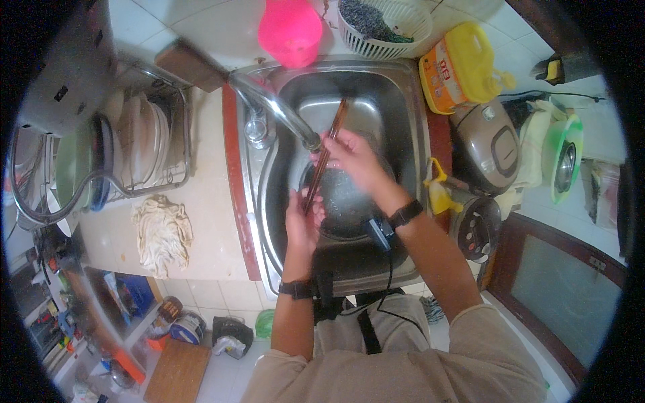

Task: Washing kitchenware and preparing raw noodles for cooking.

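Brown chopsticks (336,123) slant across the stainless steel sink (408,101), held by both my hands. My left hand (302,216) grips their lower end, near the sink's left side. Around their middle, my right hand (350,153) has its fingers and thumb closed. The tip of the chrome faucet (282,108) hangs right beside my right fingers. Beneath my hands, a round dark-rimmed vessel (347,201) with water in it sits in the basin, partly covered by my hands. The exact number of chopsticks is hard to make out.
A pink plastic scoop (291,32) and a white basket (385,48) stand behind the sink. Rightward are a yellow detergent jug (458,70), a rice cooker (486,146) and yellow-handled tools (439,189). A dish rack (186,131) with plates and a crumpled cloth (162,234) occupy the left counter.
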Demonstrator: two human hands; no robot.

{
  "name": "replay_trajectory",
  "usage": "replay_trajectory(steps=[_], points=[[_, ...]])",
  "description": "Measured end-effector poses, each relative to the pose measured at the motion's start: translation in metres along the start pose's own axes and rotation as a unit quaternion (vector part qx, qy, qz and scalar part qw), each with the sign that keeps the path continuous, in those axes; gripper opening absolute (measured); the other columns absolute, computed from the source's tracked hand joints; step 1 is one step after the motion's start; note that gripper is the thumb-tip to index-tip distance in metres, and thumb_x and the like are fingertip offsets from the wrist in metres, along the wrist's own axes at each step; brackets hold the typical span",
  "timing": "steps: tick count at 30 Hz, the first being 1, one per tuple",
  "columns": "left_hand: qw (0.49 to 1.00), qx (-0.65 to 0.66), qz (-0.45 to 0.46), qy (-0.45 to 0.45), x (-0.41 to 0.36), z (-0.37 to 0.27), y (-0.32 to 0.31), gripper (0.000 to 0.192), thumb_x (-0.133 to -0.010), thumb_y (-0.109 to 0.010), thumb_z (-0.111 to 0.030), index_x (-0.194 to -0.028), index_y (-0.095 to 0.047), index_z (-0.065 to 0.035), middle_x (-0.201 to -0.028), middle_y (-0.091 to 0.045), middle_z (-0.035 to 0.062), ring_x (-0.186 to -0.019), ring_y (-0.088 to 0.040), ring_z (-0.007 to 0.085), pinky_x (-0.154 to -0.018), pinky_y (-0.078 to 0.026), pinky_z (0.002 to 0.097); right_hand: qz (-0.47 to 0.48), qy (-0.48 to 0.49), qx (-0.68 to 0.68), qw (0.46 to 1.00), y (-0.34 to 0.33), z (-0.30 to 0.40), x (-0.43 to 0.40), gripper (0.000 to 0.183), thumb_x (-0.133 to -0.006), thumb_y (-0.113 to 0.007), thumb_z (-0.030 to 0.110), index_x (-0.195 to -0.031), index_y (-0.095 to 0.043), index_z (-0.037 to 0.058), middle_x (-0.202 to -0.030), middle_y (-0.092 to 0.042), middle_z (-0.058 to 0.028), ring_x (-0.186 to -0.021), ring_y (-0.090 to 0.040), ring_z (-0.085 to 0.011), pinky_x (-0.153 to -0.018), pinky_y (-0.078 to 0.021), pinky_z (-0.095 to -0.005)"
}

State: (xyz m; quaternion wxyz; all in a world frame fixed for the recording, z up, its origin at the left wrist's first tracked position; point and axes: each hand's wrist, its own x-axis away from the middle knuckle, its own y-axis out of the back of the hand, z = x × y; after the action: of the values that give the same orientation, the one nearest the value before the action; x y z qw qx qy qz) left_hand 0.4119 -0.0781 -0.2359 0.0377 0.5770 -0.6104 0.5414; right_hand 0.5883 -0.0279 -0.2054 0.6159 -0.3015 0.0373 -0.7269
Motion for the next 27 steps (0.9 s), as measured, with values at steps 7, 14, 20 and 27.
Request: replay_trajectory(steps=[7,14,20,27], points=[[0.999,0.042,0.0,-0.01,-0.034,0.002,-0.008,0.028,-0.101,-0.049,-0.031,-0.106,-0.057,-0.0041,-0.084,-0.061,0.0051,-0.07,-0.057,0.0125,-0.061,-0.05,0.0229,0.028,0.035,0.063,0.997,0.017,-0.005,0.008,0.021,-0.096,-0.058,0.014,-0.112,-0.061,0.0011,-0.101,-0.067,-0.0083,-0.094,-0.066,-0.0187,-0.081,-0.0575,-0.0347],[0.994,-0.072,-0.005,-0.082,-0.063,0.004,-0.043,0.023,-0.097,-0.058,-0.031,-0.09,-0.063,-0.0094,-0.071,-0.06,0.0,-0.061,-0.054,0.0079,-0.052,-0.045,0.0205,-0.041,0.103,0.097,0.989,0.019,0.022,0.004,0.02,-0.093,-0.062,0.012,-0.108,-0.063,0.0001,-0.099,-0.067,-0.0077,-0.09,-0.066,-0.0158,-0.08,-0.0582,-0.0318],[0.842,-0.455,-0.165,-0.239,-0.095,-0.006,-0.06,0.057,-0.097,-0.046,-0.051,-0.09,-0.066,0.0018,-0.069,-0.065,0.0156,-0.063,-0.063,0.0329,-0.062,-0.049,0.0425,-0.047,0.131,0.092,0.986,0.019,0.026,0.004,0.019,-0.093,-0.061,0.01,-0.108,-0.063,-0.0023,-0.098,-0.067,-0.0082,-0.09,-0.066,-0.0161,-0.079,-0.0583,-0.0307],[0.692,-0.661,-0.165,-0.239,-0.08,-0.023,-0.087,0.051,-0.094,-0.049,-0.052,-0.101,-0.07,-0.006,-0.093,-0.065,0.0278,-0.093,-0.061,0.0465,-0.08,-0.047,0.0505,-0.075,0.14,0.044,0.986,0.022,0.021,-0.002,0.018,-0.093,-0.061,0.008,-0.107,-0.062,-0.0031,-0.1,-0.066,-0.01,-0.091,-0.066,-0.0175,-0.079,-0.0588,-0.0321]])
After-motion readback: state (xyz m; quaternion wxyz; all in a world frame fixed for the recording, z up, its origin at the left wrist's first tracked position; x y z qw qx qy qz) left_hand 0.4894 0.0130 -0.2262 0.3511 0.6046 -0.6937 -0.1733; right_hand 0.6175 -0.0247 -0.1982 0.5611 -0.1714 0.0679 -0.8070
